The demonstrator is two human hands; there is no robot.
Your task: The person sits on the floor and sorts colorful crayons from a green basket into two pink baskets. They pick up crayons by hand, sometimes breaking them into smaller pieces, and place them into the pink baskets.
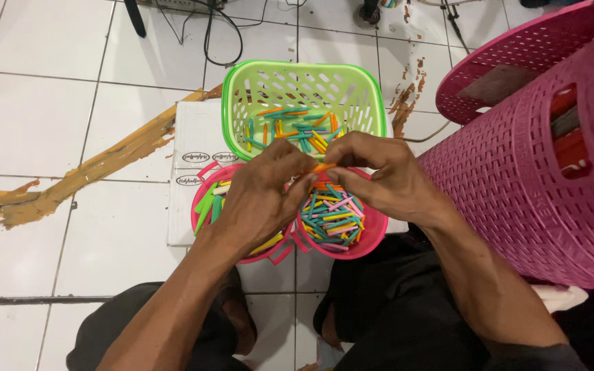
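Note:
My left hand (262, 196) and my right hand (379, 175) meet over two small pink baskets, and both pinch one orange stick (324, 167) between their fingertips. The right pink basket (372, 240) holds several mixed coloured sticks (331, 216). The left pink basket (204, 185) is mostly hidden under my left hand, with green and yellow sticks showing. Beyond them a green basket (235, 103) holds several sticks in orange, teal and yellow.
A large pink laundry basket (517, 178) stands at the right, its lid (510, 62) behind it. A white box (190, 178) lies under the small baskets on the white tiled floor. Black cables (207, 31) run at the top. A brown strip (91, 168) lies at left.

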